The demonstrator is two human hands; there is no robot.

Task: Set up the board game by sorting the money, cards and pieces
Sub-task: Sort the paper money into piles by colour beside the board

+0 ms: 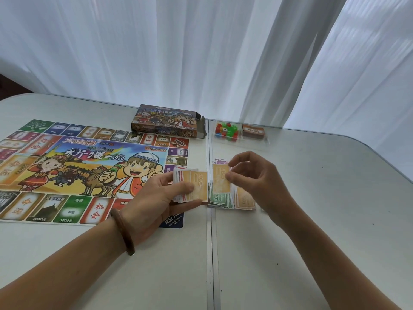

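My left hand (156, 193) grips a stack of play money (192, 185) with an orange 100 note on top, held over the board's right edge. My right hand (252, 175) pinches a single orange 100 note (220, 179) between thumb and fingers, just above the table. Below it lie sorted piles: green 50 notes (220, 199), orange notes (244, 200) and purple notes (220, 162). The colourful game board (73, 166) lies flat on the left. A clear tray holds small plastic pieces (226, 130) and a brown card deck (253, 132).
The opened game box (166, 121) lies behind the board. A seam (210, 253) runs down the white table between my arms. White curtains hang behind the table. A brown bangle (124, 233) circles my left wrist.
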